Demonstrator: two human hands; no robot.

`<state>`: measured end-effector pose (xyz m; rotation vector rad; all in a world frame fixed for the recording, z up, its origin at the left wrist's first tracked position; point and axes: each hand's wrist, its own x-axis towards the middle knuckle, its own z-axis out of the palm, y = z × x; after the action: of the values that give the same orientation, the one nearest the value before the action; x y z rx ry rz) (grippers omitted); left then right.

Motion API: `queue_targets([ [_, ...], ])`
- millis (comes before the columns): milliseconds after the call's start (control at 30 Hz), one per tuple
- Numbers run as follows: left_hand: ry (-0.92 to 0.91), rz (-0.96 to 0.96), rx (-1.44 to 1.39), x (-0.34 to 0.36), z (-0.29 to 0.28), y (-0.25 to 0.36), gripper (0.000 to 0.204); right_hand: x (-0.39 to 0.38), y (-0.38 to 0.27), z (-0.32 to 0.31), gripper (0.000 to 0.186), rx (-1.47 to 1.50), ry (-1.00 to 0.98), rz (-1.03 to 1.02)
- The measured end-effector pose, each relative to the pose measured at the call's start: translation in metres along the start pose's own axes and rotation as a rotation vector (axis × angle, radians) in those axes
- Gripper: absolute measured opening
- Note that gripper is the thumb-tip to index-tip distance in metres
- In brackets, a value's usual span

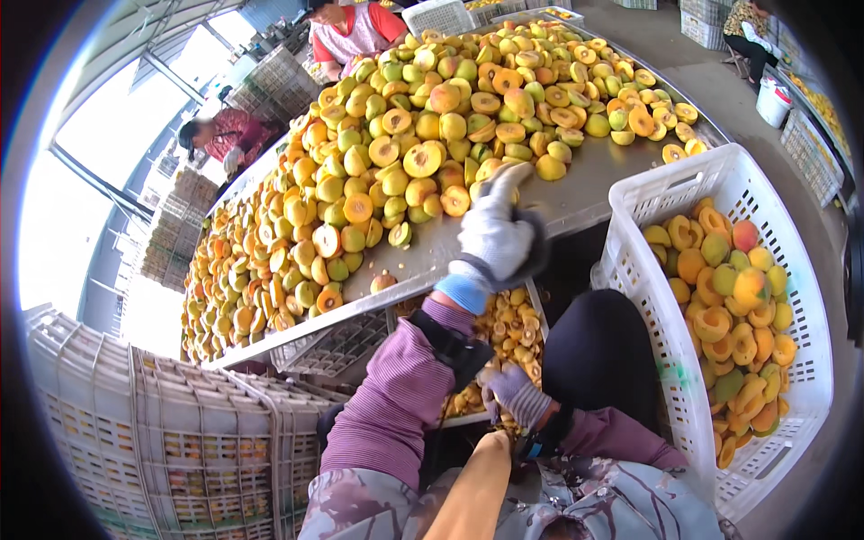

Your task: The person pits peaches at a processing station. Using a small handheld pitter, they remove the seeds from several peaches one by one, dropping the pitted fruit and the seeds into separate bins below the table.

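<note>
My left hand (495, 234), in a white and grey work glove with a blue cuff, reaches over the metal table's near edge to the pile of halved yellow peaches (396, 153). One finger stretches out beside the nearest halves; other fingertips are partly hidden, and no fruit shows in the hand. Lower down, in front of my body, my right hand (517, 398) in a striped glove has curled fingers. What they hold is hidden. Just below it is the end of a long, smooth tan piece (472, 495). Behind it, a crate of peach pits and scraps (517, 324) sits under the table edge.
A white perforated crate (630, 261) of pitted peach halves (733, 306) stands at my right. Stacked crates (180, 432) rise at my left. The metal table (594, 175) spans the front. People (355, 31) are beyond it, one seated far right. A white bucket (773, 102) stands there.
</note>
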<state>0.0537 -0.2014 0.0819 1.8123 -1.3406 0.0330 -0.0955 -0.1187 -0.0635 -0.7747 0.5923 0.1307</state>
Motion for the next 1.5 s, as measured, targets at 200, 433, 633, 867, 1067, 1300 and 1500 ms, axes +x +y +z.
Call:
queue_targets([
  [200, -0.362, -0.309, 0.765, 0.040, -0.011, -0.116, 0.062, -0.023, -0.025, 0.005, 0.028, 0.052, 0.033, 0.020],
  [433, -0.319, -0.452, 0.582, 0.031, -0.016, -0.114, 0.045, -0.020, -0.026, 0.006, 0.022, -0.002, 0.088, -0.025],
  [633, 0.059, -0.667, -1.012, -0.078, -0.048, -0.112, 0.037, -0.008, -0.017, 0.001, 0.028, -0.530, 0.287, -0.632],
  [867, 0.225, -0.867, -1.257, -0.178, -0.055, -0.048, 0.058, -0.025, -0.019, 0.017, 0.033, -1.093, 0.314, -0.792],
  [1067, 0.180, -0.827, -1.090, -0.210, -0.050, -0.033, 0.053, -0.029, -0.014, 0.021, 0.031, -1.257, 0.293, -0.841],
  [1300, 0.133, -0.641, -0.733, -0.217, -0.041, -0.016, 0.056, -0.031, -0.007, 0.018, 0.030, -1.332, 0.205, -0.758],
  [1500, 0.216, -0.814, -0.884, -0.211, -0.040, -0.011, 0.058, -0.030, -0.002, 0.016, 0.031, -1.211, 0.118, -0.797],
])
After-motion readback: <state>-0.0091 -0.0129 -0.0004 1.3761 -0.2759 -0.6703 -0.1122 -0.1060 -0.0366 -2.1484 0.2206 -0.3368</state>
